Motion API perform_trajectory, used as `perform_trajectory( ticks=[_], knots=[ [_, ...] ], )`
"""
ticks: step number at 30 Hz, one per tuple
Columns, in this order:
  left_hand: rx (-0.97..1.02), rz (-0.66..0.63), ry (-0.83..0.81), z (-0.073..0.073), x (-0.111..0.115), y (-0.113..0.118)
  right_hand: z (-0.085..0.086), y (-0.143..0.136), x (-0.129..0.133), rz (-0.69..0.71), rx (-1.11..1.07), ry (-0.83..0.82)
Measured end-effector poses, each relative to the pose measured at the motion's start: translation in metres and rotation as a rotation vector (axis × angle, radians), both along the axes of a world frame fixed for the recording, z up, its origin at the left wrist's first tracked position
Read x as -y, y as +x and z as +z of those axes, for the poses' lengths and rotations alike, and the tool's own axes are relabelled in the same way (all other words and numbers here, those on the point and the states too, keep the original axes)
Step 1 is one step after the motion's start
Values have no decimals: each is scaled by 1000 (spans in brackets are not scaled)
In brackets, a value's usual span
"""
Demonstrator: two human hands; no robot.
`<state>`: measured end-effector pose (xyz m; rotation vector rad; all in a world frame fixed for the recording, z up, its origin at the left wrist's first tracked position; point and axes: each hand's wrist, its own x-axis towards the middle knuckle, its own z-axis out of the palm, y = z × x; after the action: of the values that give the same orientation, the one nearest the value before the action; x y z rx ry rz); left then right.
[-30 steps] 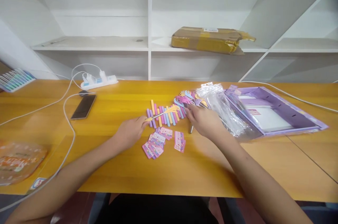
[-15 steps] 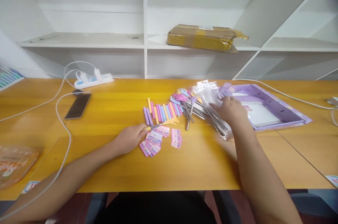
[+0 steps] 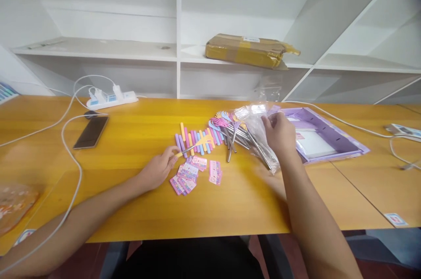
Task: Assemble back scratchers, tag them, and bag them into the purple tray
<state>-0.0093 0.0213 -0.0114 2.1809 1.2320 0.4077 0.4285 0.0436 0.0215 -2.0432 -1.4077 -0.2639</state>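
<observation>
Currently, at the far left of the wooden surface (image 3: 226, 209), a translucent orange plastic package (image 3: 15, 204) lies near a looping white cable (image 3: 80, 173). Further right are a dark flat phone (image 3: 91, 133) and, behind it, a white power strip (image 3: 113, 101) with plugs in it. Next comes the left hand (image 3: 158, 169), its fingers closed round the yellow handle of a back scratcher with a thin metal shaft and a yellow hand-shaped head (image 3: 204, 140). The scratcher slants up to the right, its head over a row of purple, pink, yellow and blue tubes (image 3: 188, 141). In front of the row lie a spread of pink and purple printed cards (image 3: 187, 173) and, just to its right, a smaller overlapping group of similar cards (image 3: 215, 173). Right of the tubes, a heap of colourful hand-shaped heads (image 3: 221, 121) adjoins crossed silver metal rods (image 3: 241, 137). Above, a brown cardboard parcel with yellow tape (image 3: 243, 49) sits on a white shelf (image 3: 115, 48). The right hand (image 3: 283, 135) pinches clear plastic bags (image 3: 258, 122) narrowly between its fingers, beside an open purple box with a white inner base (image 3: 344, 144). Another white power strip (image 3: 405, 131) lies at the far right.
</observation>
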Motion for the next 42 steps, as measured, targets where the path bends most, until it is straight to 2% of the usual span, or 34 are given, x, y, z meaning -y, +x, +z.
perform_trajectory(
  ticks=[3, 6, 8, 10, 12, 15, 17, 18, 21, 22, 24, 27, 30, 32, 34, 36, 38, 40, 42],
  knots=[
    [23, 8, 2, 0, -1, -1, 2, -4, 3, -13, 59, -119],
    [21, -3, -2, -1, -2, -1, -5, 0, 3, -41, 172, -301],
    [8, -5, -14, -1, -2, -2, -11, 4, 2, -40, 212, -336],
    [6, -5, -20, -2, -3, -2, -13, 8, 1, -32, 223, -261],
    [20, -3, -21, -3, -3, -2, -10, 8, 0, -28, 201, -81],
    [65, -7, -15, -4, -4, -3, 2, -4, -2, 39, -48, 248],
    [104, -13, -4, -3, -5, -2, 8, -24, -2, 175, -385, 370],
    [129, -22, -2, -3, -4, -1, 9, -38, -1, 271, -563, 370],
    [217, -88, -31, 2, -2, 2, 0, -92, 12, 614, -899, 121],
    [246, -123, -56, 3, 0, 3, -6, -112, 19, 712, -956, 11],
    [303, -200, -113, 5, 5, 7, -20, -148, 35, 856, -1040, -105],
    [374, -263, -184, 3, 17, 15, -36, -188, 58, 1026, -1104, -93],
    [421, -181, -218, 0, 31, 22, -43, -204, 70, 1148, -1001, -8],
    [461, -118, -232, -1, 36, 24, -44, -206, 72, 1171, -969, -7],
    [512, -113, -279, -1, 40, 24, -45, -206, 73, 1178, -1094, -107],
    [531, -173, -343, 1, 41, 24, -47, -207, 71, 1202, -1255, -250],
    [506, -248, -368, 3, 43, 24, -48, -208, 69, 1221, -1308, -304],
    [499, -289, -380, 6, 42, 23, -47, -208, 65, 1180, -1289, -232],
    [572, -256, -417, 8, 39, 20, -43, -203, 60, 1074, -1334, -76]
  ],
)
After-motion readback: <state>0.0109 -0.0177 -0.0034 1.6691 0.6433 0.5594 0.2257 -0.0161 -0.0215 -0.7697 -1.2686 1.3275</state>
